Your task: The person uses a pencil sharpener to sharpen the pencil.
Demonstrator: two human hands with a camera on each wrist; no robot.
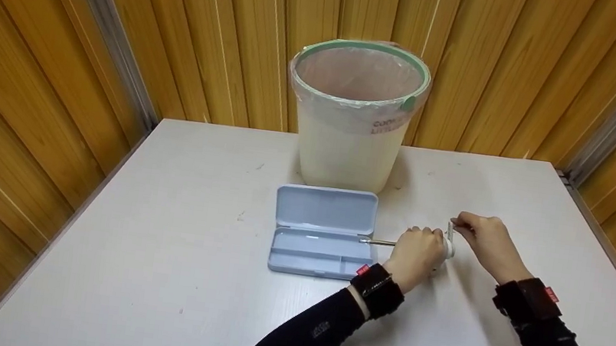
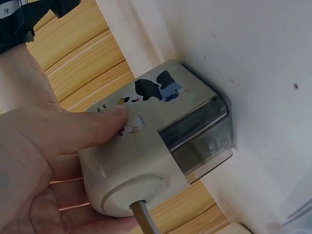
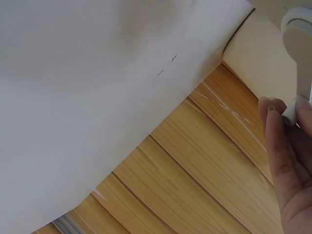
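My left hand (image 1: 418,256) grips a white hand-crank pencil sharpener (image 2: 141,158), thumb across its stickered side. The sharpener stands on the table, with a dark see-through shavings drawer (image 2: 197,146) low on its front. A pencil (image 2: 144,217) sticks out of its front hole, pointing left toward the case in the head view. On the sharpener's other side, my right hand (image 1: 489,244) pinches the small knob at the end of the white crank (image 3: 298,53). Just left of the left hand lies an opened blue pencil case (image 1: 327,210); the pencil's outer end overlaps its right edge.
Behind the pencil case stands a tall cream bin (image 1: 346,151) with a green rim and a clear liner. The white table (image 1: 187,228) meets wood-patterned panel walls (image 1: 242,39) at the back and sides.
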